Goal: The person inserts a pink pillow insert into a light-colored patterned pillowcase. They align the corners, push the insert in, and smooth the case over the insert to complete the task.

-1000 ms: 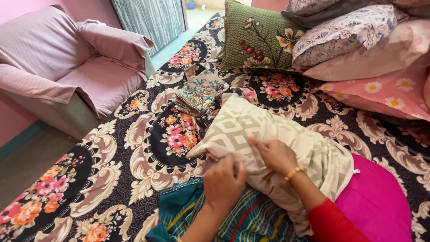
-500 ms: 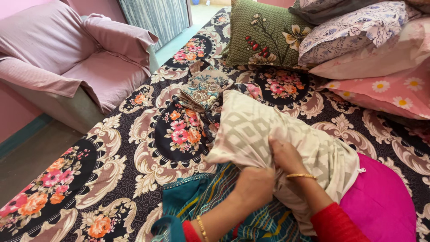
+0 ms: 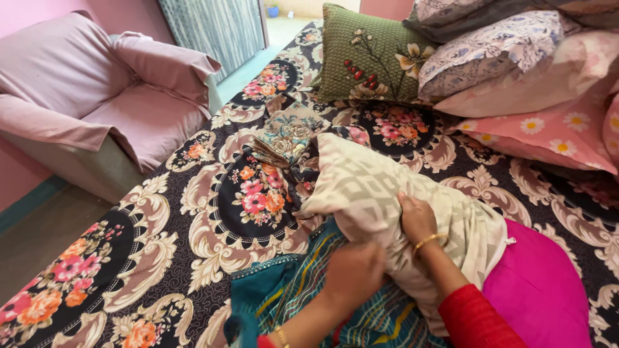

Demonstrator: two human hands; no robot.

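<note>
A wide bed covered in a dark sheet with cream scrollwork and floral medallions [image 3: 213, 212] carries everything, stretching away ahead and to the left of the person's hands. Lying on it, directly under and in front of both hands, is a plump beige pillow in a cream geometric-patterned fabric cover [image 3: 367, 187]; its long axis runs on a slant, from the far corner up and left of the hands down to the near right, where the cover's open end meets a bright magenta inner cushion [image 3: 541, 290] showing just right of the right forearm. The right hand [image 3: 418, 219], wearing a gold bangle, lies on top of the pillow near its middle, fingers curled and pinched shut on a fold of the cover. The left hand [image 3: 351, 274] sits lower and nearer the person, at the pillow's near edge, closed around the bunched cloth there; how its fingertips meet is hidden beneath the knuckles. Both hands touch the pillow, the right one farther along it toward the far corner. Beneath the left wrist spreads a teal striped cloth [image 3: 303, 303]. Beyond the pillow's far corner, well past the hands, lies a small folded floral cloth [image 3: 287, 135].
</note>
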